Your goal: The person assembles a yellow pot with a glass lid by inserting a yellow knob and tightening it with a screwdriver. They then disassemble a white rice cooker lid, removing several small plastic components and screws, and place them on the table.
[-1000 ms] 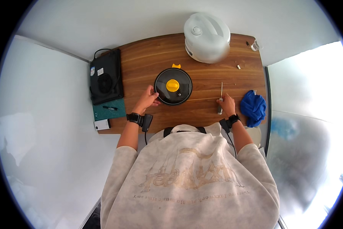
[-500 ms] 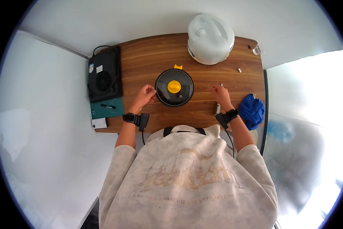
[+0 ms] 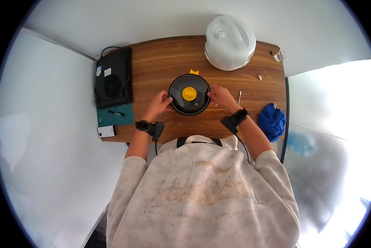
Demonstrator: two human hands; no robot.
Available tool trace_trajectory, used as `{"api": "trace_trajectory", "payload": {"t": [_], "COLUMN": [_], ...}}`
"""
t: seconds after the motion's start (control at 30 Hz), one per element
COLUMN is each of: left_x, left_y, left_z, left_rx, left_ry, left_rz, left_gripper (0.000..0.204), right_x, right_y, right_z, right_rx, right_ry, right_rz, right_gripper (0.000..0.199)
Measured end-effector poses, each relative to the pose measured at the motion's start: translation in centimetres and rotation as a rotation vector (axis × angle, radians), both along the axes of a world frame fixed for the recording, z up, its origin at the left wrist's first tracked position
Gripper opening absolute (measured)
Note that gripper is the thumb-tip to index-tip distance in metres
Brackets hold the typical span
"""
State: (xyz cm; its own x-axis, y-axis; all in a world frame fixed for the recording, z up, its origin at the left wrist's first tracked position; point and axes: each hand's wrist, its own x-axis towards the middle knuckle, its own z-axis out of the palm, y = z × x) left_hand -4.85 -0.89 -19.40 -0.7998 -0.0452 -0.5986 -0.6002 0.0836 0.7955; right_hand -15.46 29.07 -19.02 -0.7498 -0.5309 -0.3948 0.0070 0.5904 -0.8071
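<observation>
A round black pot (image 3: 183, 113) with a dark glass lid (image 3: 181, 103) sits in the middle of the wooden table. The lid has a yellow knob (image 3: 189, 94), and a yellow handle (image 3: 194, 72) juts from the pot's far side. At the left rim, my left hand (image 3: 158, 103) has its fingers closed against the pot. My right hand (image 3: 221, 96) grips the opposite side of the rim, its fingers bent together. Whether the fingertips bear on the lid's edge or the pot wall is too small to tell. Just right of my right hand lies a thin metal stick (image 3: 240, 97).
A white domed appliance (image 3: 229, 43) stands at the back. On the left are a black flat device (image 3: 113, 78), a green cutting mat (image 3: 125, 113) with a pen, and a white box (image 3: 107, 131). A blue cloth (image 3: 272, 122) and a clear glass (image 3: 280, 56) are on the right.
My right hand has moved left from beside the metal stick to the pot's right rim. My left hand has come slightly further onto the left rim. The pot stays about where it was.
</observation>
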Motion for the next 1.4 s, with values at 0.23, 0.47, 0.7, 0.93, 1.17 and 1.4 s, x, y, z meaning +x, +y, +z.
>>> {"api": "trace_trajectory", "payload": {"t": [0.23,0.47,0.7,0.93,1.17,1.4], "left_x": [-0.2,-0.3,-0.4,1.4,2.1,0.2], "left_y": [-0.1,0.0,-1.5,-3.7,-4.7,-7.5], "left_z": [0.1,-0.1,-0.5,1.5,1.4,-0.9], "left_rx": [-0.015,-0.006,-0.008,-0.094,0.102,0.314], "left_ry": [0.009,0.009,0.144,-0.067,-0.138,-0.049], "left_rz": [-0.030,-0.005,0.126,0.140,0.272,0.473], "left_gripper": [0.015,0.013,0.022,0.036,0.058,0.040], "right_x": [-0.1,0.5,1.5,0.9,-0.9,-1.6], "right_y": [-0.2,-0.1,-1.4,-5.0,-11.0,-12.8], "right_z": [0.5,0.5,1.8,-0.2,0.2,1.2], "right_rx": [0.009,0.031,-0.091,-0.247,-0.315,-0.347], "right_ry": [-0.008,-0.065,-0.432,-0.550,-0.675,-0.713], "right_rz": [-0.030,-0.076,-0.161,-0.223,-0.100,0.140], "right_gripper": [0.036,0.031,0.029,0.032,0.044,0.079]}}
